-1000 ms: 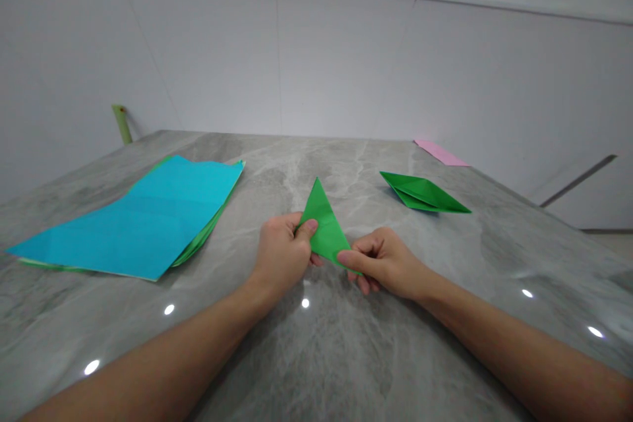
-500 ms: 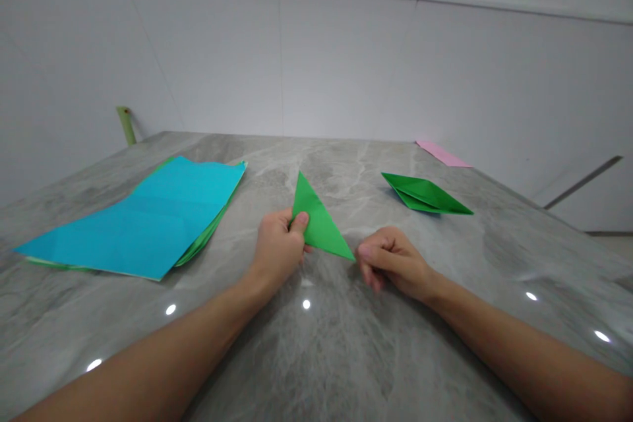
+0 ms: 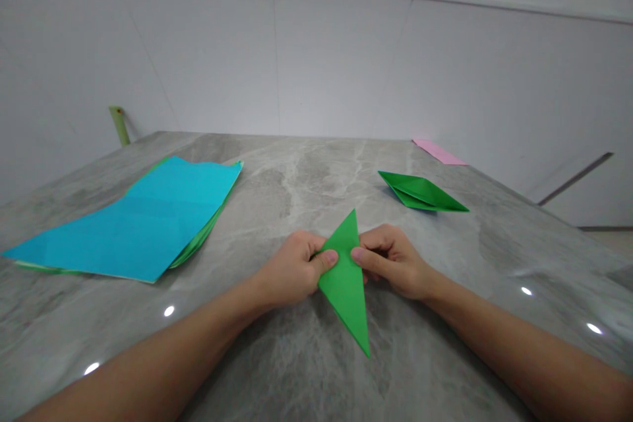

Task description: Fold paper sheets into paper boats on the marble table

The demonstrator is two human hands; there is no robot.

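A green paper folded into a long narrow triangle [image 3: 347,283] is held above the grey marble table [image 3: 306,356], one tip pointing away from me and the other toward me. My left hand [image 3: 294,270] pinches its left edge with thumb on top. My right hand [image 3: 390,264] pinches its right edge, fingers curled. Both hands meet near the paper's middle.
A stack of sheets with a blue sheet [image 3: 138,221] on top lies at the left. A finished green folded paper boat shape [image 3: 420,192] lies at the right rear. A pink sheet [image 3: 439,151] rests at the far right edge. A green tube [image 3: 119,125] leans on the wall.
The green triangle has been turned so its long tip now points toward me. My right hand, which had let go half a second ago, grips it again. Both hands moved closer to me.
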